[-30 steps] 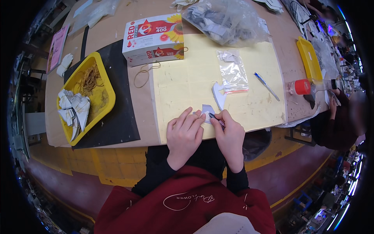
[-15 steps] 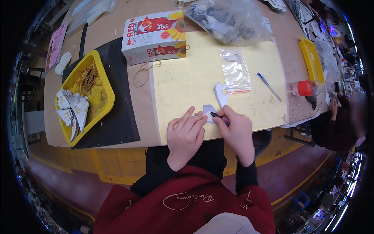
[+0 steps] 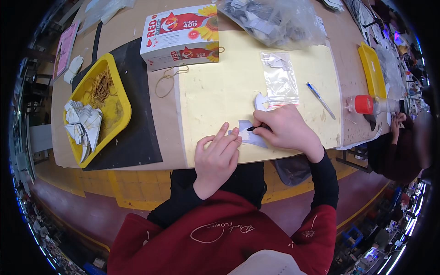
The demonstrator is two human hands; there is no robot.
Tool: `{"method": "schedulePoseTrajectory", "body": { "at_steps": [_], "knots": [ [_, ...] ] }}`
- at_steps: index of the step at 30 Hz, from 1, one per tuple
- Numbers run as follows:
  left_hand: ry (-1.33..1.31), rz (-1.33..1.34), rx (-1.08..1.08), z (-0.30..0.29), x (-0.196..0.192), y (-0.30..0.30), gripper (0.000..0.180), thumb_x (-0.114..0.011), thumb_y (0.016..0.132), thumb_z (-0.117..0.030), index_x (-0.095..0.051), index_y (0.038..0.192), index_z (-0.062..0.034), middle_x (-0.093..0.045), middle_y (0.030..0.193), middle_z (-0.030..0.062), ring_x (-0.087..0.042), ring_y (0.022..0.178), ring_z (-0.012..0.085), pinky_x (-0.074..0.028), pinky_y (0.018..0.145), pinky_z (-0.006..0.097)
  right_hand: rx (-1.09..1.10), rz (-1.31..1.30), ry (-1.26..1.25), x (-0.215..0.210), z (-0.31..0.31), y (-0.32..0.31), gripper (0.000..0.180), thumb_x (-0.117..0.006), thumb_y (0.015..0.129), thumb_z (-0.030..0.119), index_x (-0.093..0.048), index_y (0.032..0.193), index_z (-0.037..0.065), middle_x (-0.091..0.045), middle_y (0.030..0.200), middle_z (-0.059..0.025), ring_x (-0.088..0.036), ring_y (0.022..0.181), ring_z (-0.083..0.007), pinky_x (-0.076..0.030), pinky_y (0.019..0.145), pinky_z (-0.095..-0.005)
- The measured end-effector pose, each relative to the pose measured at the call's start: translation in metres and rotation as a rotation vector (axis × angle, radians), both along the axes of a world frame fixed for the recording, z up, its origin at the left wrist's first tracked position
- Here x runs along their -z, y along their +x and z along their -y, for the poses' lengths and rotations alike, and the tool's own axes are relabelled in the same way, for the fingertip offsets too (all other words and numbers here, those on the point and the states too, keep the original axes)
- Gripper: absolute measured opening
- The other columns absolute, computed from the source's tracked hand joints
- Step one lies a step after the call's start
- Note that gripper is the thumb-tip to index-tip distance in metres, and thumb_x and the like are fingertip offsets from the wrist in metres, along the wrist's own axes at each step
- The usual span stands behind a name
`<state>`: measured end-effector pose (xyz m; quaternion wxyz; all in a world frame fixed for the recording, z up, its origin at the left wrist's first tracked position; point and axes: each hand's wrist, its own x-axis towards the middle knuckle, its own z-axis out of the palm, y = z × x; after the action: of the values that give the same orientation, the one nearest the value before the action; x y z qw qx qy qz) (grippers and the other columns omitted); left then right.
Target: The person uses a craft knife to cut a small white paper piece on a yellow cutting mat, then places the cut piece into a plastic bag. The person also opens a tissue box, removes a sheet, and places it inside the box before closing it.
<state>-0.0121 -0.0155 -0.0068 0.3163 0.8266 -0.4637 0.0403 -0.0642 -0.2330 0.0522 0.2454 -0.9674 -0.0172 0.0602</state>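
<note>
A small grey-blue cut piece [image 3: 255, 140] lies on the pale yellow sheet, with a smaller cream piece [image 3: 244, 134] on top of it. My left hand [image 3: 217, 158] rests flat beside them, fingers stretched, its fingertips pressing on the pieces' left side. Between the thumb and fingers of my right hand [image 3: 285, 128] is a slim black pen [image 3: 251, 129], its tip down at the cream piece. Just beyond my right hand lies a white cut piece [image 3: 261, 101], partly covered by that hand. A clear zip bag [image 3: 282, 85] with pale pieces inside lies behind it.
At left, a yellow tray [image 3: 127, 110] holds rubber bands and bundled white pieces. A red-and-white box [image 3: 181, 34] and a large plastic bag [image 3: 275, 23] stand at the back. Right are a blue pen [image 3: 321, 101], a bottle [image 3: 364, 104], another yellow tray [image 3: 372, 68] and a person [image 3: 398, 146].
My right hand has turned and its wrist and elbow have swung out to the right, with the pen still in it. My left hand stays in place. The view has shifted slightly.
</note>
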Motion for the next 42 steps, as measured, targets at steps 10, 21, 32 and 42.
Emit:
{"method": "schedulePoseTrajectory", "body": {
  "at_steps": [10,21,32,42],
  "knots": [
    [0.037,-0.015,0.037,0.002,-0.021,-0.001,0.036,-0.074,0.080,-0.024,-0.068,0.114,-0.0146,-0.069,0.106,-0.0004,-0.061,0.119,0.0213,-0.041,0.092,0.037,0.326,0.236,0.146,0.010,-0.028,-0.036,0.019,-0.071,0.084,0.019,-0.061,0.092,0.006,-0.063,0.064,-0.0100,-0.064,0.058,-0.0242,-0.049,0.055,-0.0333],
    [-0.179,-0.692,0.133,-0.040,-0.035,-0.004,0.017,-0.071,0.088,-0.011,-0.071,0.102,-0.0015,-0.066,0.082,0.0057,-0.066,0.079,0.0149,-0.049,0.078,0.028,0.868,0.816,0.973,0.020,-0.092,-0.103,0.040,-0.073,0.080,0.001,-0.054,0.116,-0.001,-0.057,0.092,-0.0025,-0.050,0.074,-0.0070,-0.039,0.067,-0.0184],
    [-0.331,-1.399,0.188,-0.013,-0.057,-0.006,0.017,-0.064,0.094,-0.006,-0.068,0.105,0.0062,-0.067,0.093,0.0048,-0.064,0.087,0.0105,-0.052,0.078,0.024,1.012,0.513,1.028,0.007,-0.111,-0.079,0.010,-0.072,0.086,0.004,-0.067,0.091,-0.003,-0.060,0.078,-0.0013,-0.047,0.063,-0.0040,-0.033,0.053,-0.0200],
    [-0.417,-0.879,0.275,-0.015,-0.041,0.000,0.009,-0.068,0.090,-0.011,-0.065,0.090,-0.0036,-0.068,0.101,0.0077,-0.059,0.108,0.0248,-0.042,0.100,0.035,0.864,0.530,0.802,0.009,-0.119,-0.067,0.019,-0.066,0.089,-0.001,-0.068,0.107,-0.002,-0.057,0.086,-0.0024,-0.047,0.067,-0.0058,-0.037,0.059,-0.0194]
  ]
}}
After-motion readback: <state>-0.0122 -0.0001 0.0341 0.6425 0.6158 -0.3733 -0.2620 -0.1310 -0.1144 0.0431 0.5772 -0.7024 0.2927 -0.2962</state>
